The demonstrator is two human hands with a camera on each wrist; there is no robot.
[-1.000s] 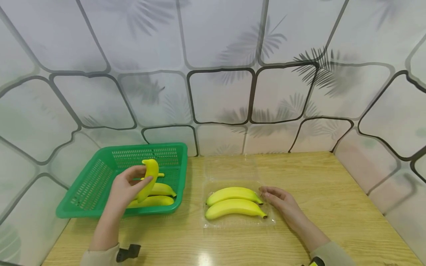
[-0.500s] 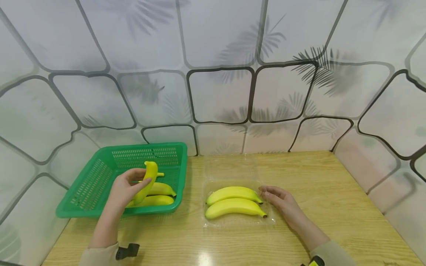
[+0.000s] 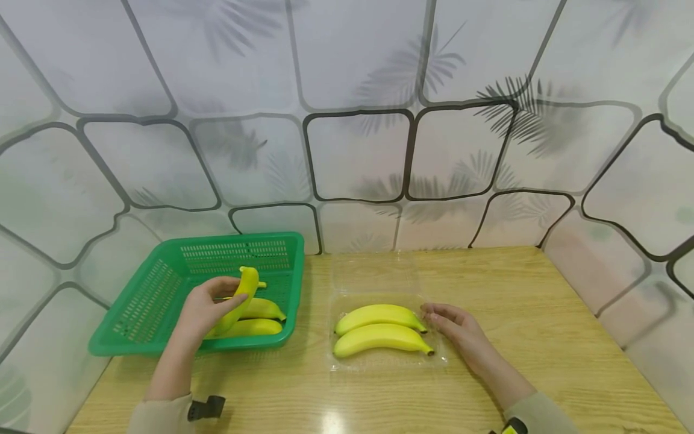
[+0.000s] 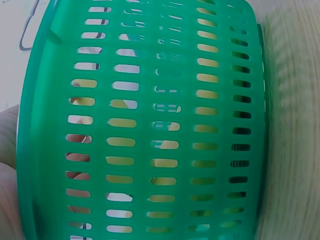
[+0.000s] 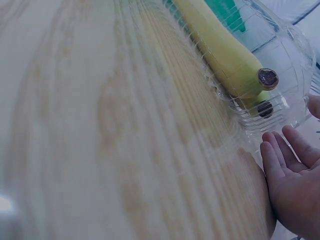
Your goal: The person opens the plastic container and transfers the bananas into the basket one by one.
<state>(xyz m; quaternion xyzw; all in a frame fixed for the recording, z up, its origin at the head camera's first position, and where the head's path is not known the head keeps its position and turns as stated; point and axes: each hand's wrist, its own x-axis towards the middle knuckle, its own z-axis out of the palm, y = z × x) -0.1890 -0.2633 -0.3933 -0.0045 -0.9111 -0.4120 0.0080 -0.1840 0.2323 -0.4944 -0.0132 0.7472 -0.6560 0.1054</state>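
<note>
My left hand (image 3: 202, 308) pinches a banana (image 3: 247, 283) between thumb and fingers, inside the green basket (image 3: 302, 265). The banana stands tilted, its upper end above the fingers. Beneath it lie more bananas (image 3: 262, 308), partly hidden by the hand. In the left wrist view the basket's slotted wall (image 4: 145, 100) covers most of the hand, with yellow showing through the slots. My right hand (image 3: 463, 334) rests at the right edge of a clear plastic clamshell box (image 3: 379, 363), fingers relaxed and fingertips right at its rim. Two bananas (image 3: 382, 339) lie side by side in that box.
The box's clear lid (image 3: 374, 272) lies folded back toward the wall. Everything stands on a wooden table (image 3: 504, 283). A patterned wall covering (image 3: 358, 157) closes off the back and both sides. The basket's raised rim (image 3: 233, 345) runs in front of the left hand.
My left hand stays in the basket while the pinched banana sinks slightly and its upper end shifts a little right. The right hand and the box have kept their places.
</note>
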